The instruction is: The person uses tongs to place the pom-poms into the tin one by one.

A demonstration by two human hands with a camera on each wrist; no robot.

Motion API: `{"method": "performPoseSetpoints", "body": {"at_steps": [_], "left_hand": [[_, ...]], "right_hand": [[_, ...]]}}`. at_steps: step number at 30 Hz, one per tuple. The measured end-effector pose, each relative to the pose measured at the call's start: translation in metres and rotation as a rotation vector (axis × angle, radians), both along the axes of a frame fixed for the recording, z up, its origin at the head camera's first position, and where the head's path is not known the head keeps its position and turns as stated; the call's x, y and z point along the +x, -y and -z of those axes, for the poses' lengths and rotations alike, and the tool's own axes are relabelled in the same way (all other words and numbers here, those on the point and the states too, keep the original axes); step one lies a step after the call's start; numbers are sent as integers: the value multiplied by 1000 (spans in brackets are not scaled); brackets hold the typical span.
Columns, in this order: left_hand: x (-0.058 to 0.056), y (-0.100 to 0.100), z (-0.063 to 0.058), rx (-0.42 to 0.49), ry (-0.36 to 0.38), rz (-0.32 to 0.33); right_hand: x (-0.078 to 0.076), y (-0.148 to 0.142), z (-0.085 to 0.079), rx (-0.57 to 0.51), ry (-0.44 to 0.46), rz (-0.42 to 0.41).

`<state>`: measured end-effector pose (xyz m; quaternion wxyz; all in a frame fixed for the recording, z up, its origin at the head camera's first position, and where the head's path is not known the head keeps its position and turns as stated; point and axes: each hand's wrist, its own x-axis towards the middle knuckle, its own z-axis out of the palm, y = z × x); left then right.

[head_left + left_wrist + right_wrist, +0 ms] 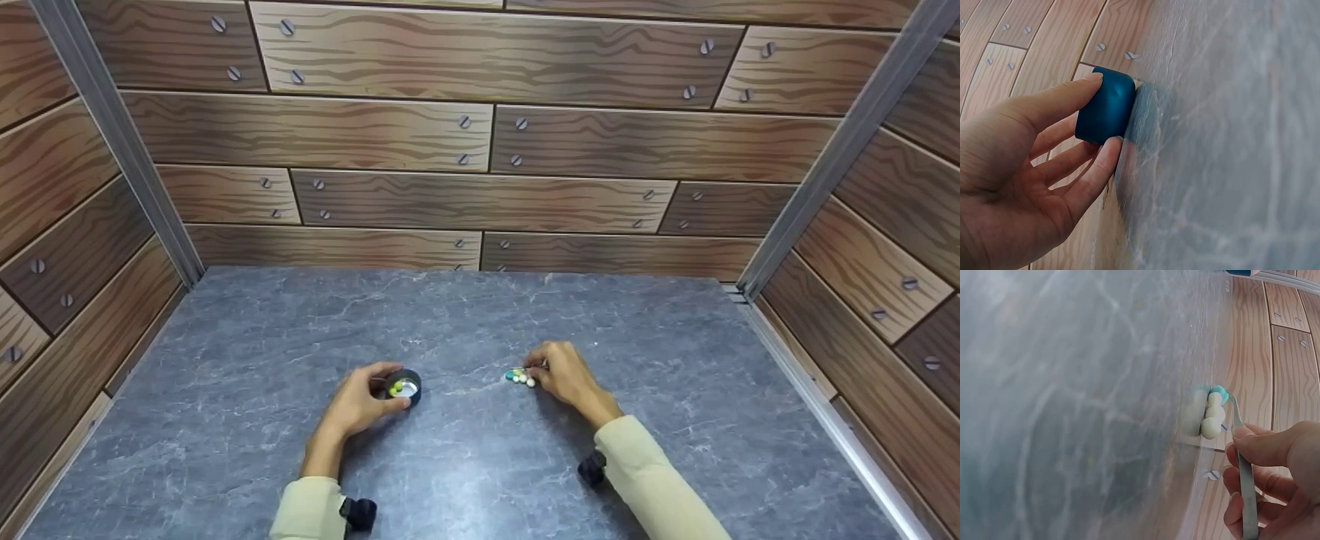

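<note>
My left hand grips a small round blue cup between thumb and fingers, standing on the tabletop. In the head view the cup's dark rim and shiny inside show, with yellow-green beads in it. Off to the right, my right hand pinches metal tweezers. Their bent tip meets a teal bead at the end of a small cluster; whether it grasps the bead I cannot tell. Several cream-white beads lie close together beside it.
The grey marbled tabletop spreads around both hands. Wood-patterned panels wall the back and sides, with metal posts at the corners. A black wrist device sits at each sleeve cuff.
</note>
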<state>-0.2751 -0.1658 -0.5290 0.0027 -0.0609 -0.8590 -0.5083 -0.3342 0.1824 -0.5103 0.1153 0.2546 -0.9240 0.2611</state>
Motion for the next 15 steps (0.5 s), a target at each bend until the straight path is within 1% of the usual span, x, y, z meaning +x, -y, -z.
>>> {"method": "performPoseSetpoints", "body": {"at_steps": [11, 15], "left_hand": [[1, 0, -1, -12, 1, -3], [1, 0, -1, -13, 5, -5]], "right_hand": [[1, -3, -3, -13, -51, -28], [3, -5, -5, -14, -51, -24]]}}
